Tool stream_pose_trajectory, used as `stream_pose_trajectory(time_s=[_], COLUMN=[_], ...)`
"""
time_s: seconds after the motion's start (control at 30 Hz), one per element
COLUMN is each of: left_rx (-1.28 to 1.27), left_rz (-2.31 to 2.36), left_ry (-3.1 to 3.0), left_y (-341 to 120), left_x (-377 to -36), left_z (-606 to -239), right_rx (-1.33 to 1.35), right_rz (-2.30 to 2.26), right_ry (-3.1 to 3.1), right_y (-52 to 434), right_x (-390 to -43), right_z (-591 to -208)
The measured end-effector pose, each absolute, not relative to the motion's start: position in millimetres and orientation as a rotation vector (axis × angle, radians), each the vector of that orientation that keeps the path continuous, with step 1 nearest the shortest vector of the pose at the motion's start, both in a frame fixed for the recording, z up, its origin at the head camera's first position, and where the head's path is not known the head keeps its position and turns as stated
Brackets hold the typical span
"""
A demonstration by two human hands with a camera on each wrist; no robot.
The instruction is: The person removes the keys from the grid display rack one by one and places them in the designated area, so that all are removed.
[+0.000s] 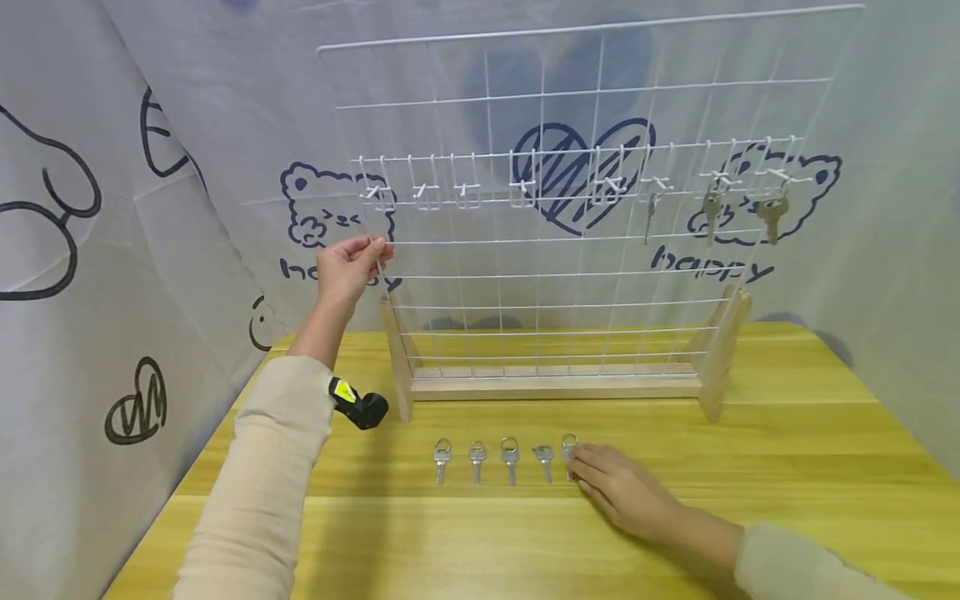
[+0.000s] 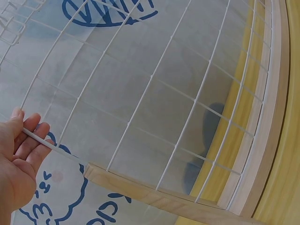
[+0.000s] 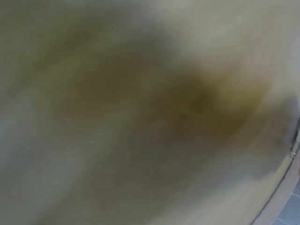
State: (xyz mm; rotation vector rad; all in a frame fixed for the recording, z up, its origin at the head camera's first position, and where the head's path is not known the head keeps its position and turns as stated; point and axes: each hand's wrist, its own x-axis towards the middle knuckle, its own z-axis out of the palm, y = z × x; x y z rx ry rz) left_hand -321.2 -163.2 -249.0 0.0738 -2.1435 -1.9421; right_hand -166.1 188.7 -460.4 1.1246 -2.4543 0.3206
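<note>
My left hand grips the left edge wire of a white wire grid rack between thumb and fingers; the left wrist view shows the hand round that edge. Down on the table, my right hand has its fingertips over a silver key at the right end of a row. The key's ring shows past the fingers, while the thumb is hidden. Several more keys with rings lie to its left, among them a key mid-row. The right wrist view is mostly blurred.
White hooks hang in a line across the grid. Three keys hang from the hooks on the right, including one key at the far right. Wooden feet hold the grid upright on the yellow wooden table. Printed cloth surrounds the table.
</note>
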Motion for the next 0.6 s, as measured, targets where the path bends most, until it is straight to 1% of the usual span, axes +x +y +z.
stream_pose_trajectory(time_s=[0.23, 0.6], left_rx=[0.064, 0.061], left_rz=[-1.96, -1.957], left_ry=[-2.133, -2.126], left_y=[-164, -164], left_x=[-320, -322], left_z=[-249, -250], right_rx=[1.246, 1.237], right_rz=[0.228, 0.281], right_ry=[-2.478, -2.581], right_y=[194, 200], right_x=[-159, -156], right_z=[-467, -466])
